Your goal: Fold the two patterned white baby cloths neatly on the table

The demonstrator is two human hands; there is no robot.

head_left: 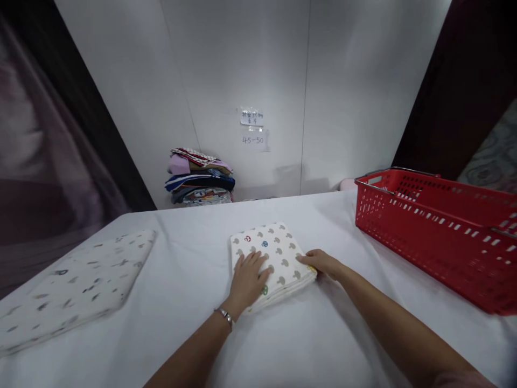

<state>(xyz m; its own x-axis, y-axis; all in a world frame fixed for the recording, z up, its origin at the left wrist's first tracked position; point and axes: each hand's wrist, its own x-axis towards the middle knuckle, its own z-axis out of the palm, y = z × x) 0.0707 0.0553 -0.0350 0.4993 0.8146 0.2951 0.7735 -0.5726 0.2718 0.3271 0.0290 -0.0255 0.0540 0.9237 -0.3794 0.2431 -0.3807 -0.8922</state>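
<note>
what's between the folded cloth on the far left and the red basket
In the head view, the folded mushroom-print cloth lies there, left hand on top, right hand at its edge.

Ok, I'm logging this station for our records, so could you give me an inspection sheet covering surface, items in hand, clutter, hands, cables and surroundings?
Surface: white cloth table cover, lightly creased.
Items in hand: folded white mushroom-print fabric, lying on the cover.
Clutter: folded white patterned fabric at left; red perforated plastic basket at right.
Hands: left hand palm-down on the mushroom print; right hand at its right corner, grip unclear.
Cables: nothing seen.
Surroundings: pale wall with paper notes; stack of multicoloured folded textiles beyond the table.
</note>
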